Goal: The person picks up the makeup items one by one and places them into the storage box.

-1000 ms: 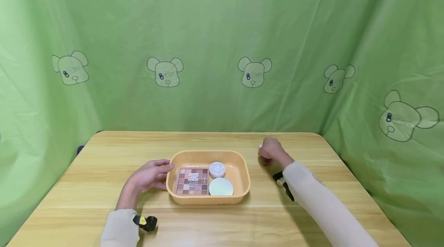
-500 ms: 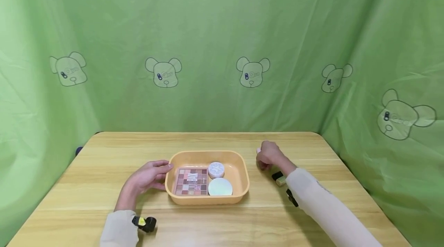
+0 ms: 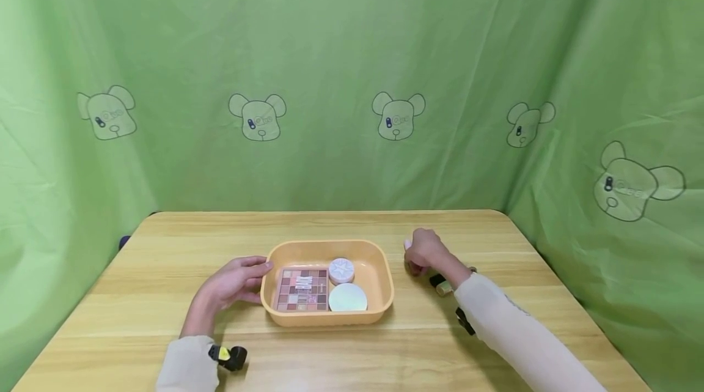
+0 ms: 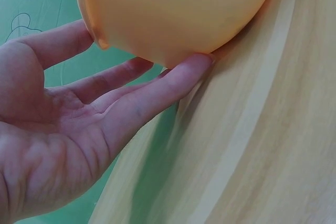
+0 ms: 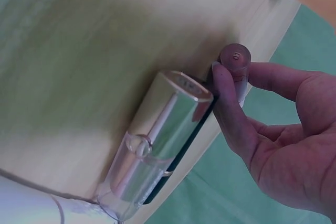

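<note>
An orange tray (image 3: 328,318) holds a square makeup palette (image 3: 302,290), a small round patterned case (image 3: 341,270) and a pale round compact (image 3: 348,298). At its left end my left hand (image 3: 233,282) rests with fingers spread; in the left wrist view the fingertips of that hand (image 4: 79,108) touch the tray's outer wall (image 4: 173,14). Right of the tray, my right hand (image 3: 428,251) pinches a small slim tube (image 5: 235,59) between thumb and finger. Beside that hand (image 5: 289,129) lies a clear and gold bottle (image 5: 157,140) with a dark side.
The wooden table (image 3: 308,361) runs to a green curtain (image 3: 330,74) with bear-head drawings behind and at both sides. In the head view the bottle (image 3: 442,285) lies beside my right wrist.
My right hand has moved slightly toward me and to the left with the tube, uncovering more of the bottle beside the wrist. My left hand keeps its place at the tray.
</note>
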Demonstrator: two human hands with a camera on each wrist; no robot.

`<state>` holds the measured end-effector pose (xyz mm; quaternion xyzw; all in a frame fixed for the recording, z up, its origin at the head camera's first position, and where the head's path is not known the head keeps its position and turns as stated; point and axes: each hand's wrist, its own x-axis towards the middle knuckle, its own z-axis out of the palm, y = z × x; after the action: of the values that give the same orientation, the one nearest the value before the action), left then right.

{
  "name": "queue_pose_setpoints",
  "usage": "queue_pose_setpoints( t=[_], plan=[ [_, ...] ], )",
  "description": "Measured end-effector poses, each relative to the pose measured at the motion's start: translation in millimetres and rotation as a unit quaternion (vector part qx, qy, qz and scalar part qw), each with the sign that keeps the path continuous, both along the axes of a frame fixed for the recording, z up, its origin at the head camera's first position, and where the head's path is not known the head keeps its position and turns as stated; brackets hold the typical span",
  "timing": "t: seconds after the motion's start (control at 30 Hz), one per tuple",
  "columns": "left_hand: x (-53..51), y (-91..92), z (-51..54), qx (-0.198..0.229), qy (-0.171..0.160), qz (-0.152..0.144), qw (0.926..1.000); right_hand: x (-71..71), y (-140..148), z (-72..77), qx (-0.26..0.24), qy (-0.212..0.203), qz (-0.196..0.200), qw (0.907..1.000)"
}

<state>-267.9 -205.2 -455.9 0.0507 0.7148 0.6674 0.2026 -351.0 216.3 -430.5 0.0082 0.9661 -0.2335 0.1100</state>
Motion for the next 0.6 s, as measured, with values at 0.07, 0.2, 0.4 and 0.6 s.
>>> queue_pose_setpoints(
  t=[0.07, 0.2, 0.4, 0.6],
  plan=[
    [-0.3, -0.3, -0.6, 0.001, 0.000, 0.000, 1.0000, 1.6, -1, -0.6, -0.003, 0.001, -0.001, 1.0000],
    [-0.1, -0.5, -1.0, 0.003, 0.001, 0.000, 1.0000, 5.3, -2, -1.1, 0.008, 0.007, 0.007, 0.9999],
    [0.4, -0.3, -0.7, 0.004, 0.001, -0.001, 1.0000, 10.0, -5, -1.6, 0.038, 0.025, 0.022, 0.9987],
    [1.0, 0.7, 0.6, 0.004, 0.001, -0.001, 1.0000, 13.6, -4, -0.5, 0.042, 0.032, 0.027, 0.9983]
  ],
)
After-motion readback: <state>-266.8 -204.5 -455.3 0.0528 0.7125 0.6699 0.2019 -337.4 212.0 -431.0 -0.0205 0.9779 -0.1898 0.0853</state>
